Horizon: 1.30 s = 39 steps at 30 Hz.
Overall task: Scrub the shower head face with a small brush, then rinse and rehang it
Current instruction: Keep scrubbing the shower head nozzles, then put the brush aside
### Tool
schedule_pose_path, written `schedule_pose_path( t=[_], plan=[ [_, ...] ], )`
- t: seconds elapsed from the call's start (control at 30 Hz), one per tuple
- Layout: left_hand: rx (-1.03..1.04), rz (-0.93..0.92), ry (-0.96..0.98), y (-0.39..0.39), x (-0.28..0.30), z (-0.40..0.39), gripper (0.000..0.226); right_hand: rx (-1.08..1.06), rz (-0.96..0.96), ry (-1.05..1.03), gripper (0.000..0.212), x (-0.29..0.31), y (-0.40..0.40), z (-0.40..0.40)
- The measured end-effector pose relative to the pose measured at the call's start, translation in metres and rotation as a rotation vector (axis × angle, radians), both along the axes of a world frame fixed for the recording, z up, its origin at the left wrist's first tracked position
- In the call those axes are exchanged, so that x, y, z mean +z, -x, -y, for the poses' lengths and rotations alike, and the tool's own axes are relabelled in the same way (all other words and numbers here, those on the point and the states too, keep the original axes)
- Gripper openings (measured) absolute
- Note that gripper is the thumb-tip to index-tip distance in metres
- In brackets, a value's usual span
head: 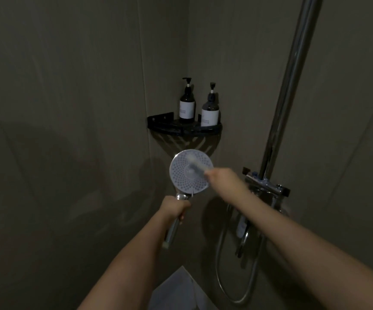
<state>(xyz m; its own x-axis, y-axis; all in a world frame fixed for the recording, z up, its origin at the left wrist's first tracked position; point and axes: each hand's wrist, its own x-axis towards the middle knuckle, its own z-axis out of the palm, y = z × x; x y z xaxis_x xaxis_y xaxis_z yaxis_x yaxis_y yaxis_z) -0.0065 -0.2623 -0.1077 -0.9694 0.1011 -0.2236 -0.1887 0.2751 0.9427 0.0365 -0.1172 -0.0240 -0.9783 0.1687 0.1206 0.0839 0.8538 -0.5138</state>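
The left hand [174, 208] grips the shower head [190, 172] by its handle. The right hand [220, 177] holds a blurred brush [195, 165] across its face. Behind, two pump bottles [187, 107] stand on a black corner shelf [181, 128].

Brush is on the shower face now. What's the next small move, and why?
Probably sweep the brush down across the lower nozzles. The right hand holds it over the upper centre of the shower head face, which the left hand steadies by the handle, facing the camera. The brush is blurred, so how far scrubbing has got cannot be told.
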Motion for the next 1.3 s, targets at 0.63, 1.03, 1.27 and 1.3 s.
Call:
schedule_pose_path(
  t=[0.63, 1.03, 1.27, 1.3],
  plan=[
    [0.009, 0.007, 0.005, -0.009, 0.007, 0.003, 0.038, -0.205, 0.032, -0.062, 0.041, -0.018, 0.01, 0.0],
    [0.005, -0.031, 0.019, -0.01, 0.017, 0.01, 0.038, 0.062, 0.017, -0.213, 0.036, -0.019, -0.01, 0.001],
    [0.018, 0.024, -0.053, -0.014, 0.015, 0.011, 0.034, -0.052, -0.048, -0.187, 0.04, -0.013, -0.001, -0.016],
    [0.02, 0.03, -0.06, -0.015, 0.015, 0.011, 0.033, 0.02, -0.007, -0.201, 0.038, -0.017, -0.008, -0.007]
  ],
)
